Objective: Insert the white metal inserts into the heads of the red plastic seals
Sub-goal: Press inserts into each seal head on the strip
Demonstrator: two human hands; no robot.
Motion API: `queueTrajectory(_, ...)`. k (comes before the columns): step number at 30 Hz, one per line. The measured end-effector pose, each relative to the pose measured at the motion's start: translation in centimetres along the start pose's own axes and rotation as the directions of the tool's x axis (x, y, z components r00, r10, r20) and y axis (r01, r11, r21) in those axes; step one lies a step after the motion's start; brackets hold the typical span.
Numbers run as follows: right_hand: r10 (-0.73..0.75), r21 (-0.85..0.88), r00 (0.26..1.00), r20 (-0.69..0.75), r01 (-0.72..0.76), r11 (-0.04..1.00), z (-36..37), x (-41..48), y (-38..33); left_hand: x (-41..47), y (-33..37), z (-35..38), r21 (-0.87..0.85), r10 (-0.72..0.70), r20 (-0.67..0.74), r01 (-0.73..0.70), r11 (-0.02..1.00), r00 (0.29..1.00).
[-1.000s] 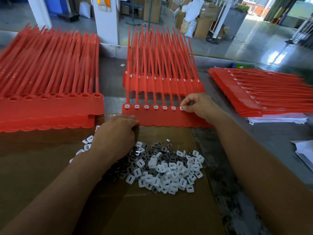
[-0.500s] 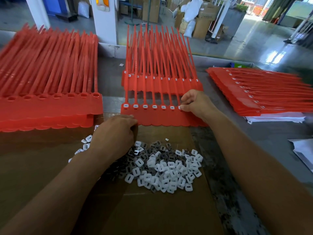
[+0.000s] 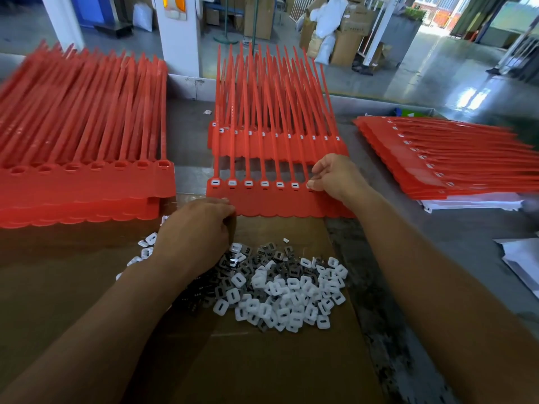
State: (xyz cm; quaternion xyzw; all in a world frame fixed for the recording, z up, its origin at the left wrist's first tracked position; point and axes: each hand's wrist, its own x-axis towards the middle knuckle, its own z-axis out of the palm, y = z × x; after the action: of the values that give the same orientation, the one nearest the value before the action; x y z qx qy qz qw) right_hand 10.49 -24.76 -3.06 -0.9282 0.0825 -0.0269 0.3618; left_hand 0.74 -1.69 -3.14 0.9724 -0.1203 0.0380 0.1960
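Barely anything's moved since a second ago: right hand (image 3: 335, 177) is still parked at the right end of the front seal strip (image 3: 277, 202), and left hand (image 3: 195, 228) is still knuckles-up on the pile of white inserts (image 3: 291, 295). The strip lies flat at the far edge of the cardboard sheet (image 3: 262, 368), tails pointing away, with six fitted inserts (image 3: 248, 183) in its heads. Right fingertips are curled in, pinching a seventh insert (image 3: 308, 185) at the next head. Left fingers are tucked under, so can't tell if they've got anything. The pile's on the cardboard, white ones mixed with dark grey bits. Behind the strip is a filled stack (image 3: 271, 147). The left stack (image 3: 81, 188) has empty heads, and a third stack (image 3: 437, 158) sits off right.
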Motion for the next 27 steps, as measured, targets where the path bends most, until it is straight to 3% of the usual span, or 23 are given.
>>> queueTrajectory(4,-0.1,-0.036,0.993,-0.066,0.098,0.995,0.5,-1.1,0.6,0.0,-0.1,0.1,-0.01,-0.007,-0.001,0.007,1.0,1.0)
queueTrajectory(8,-0.097,0.097,0.995,-0.003,0.096,0.991,-0.5,-2.8,0.0,0.1,-0.1,0.1,-0.017,-0.007,-0.009,0.007,1.0,1.0)
queueTrajectory(10,-0.162,0.078,0.986,0.031,0.159,0.984,-1.2,-4.2,-0.4,0.1,-0.1,0.1,-0.022,-0.008,-0.013,0.008,1.0,1.0)
queueTrajectory(13,-0.246,0.016,0.937,0.247,0.25,0.968,-2.5,-6.5,-1.0,0.0,-0.1,0.1,-0.019,-0.006,-0.007,0.006,1.0,1.0)
queueTrajectory(16,-0.25,0.015,0.816,0.521,0.284,0.959,-3.8,-8.1,-1.6,0.1,-0.1,0.1,-0.02,-0.008,-0.01,0.008,1.0,1.0)
queueTrajectory(18,-0.238,0.034,0.743,0.626,0.279,0.96,-4.1,-8.8,-1.8,0.1,-0.1,0.1,-0.019,-0.01,-0.005,0.01,1.0,1.0)
queueTrajectory(22,-0.2,-0.036,0.683,0.703,0.315,0.949,-3.6,-9.3,-1.8,0.1,-0.1,0.1,-0.015,-0.008,-0.005,0.008,1.0,1.0)
queueTrajectory(27,-0.185,-0.056,0.686,0.704,0.313,0.948,-3.0,-9.4,-1.5,0.2,-0.1,0.1,-0.013,-0.005,-0.003,0.005,1.0,1.0)
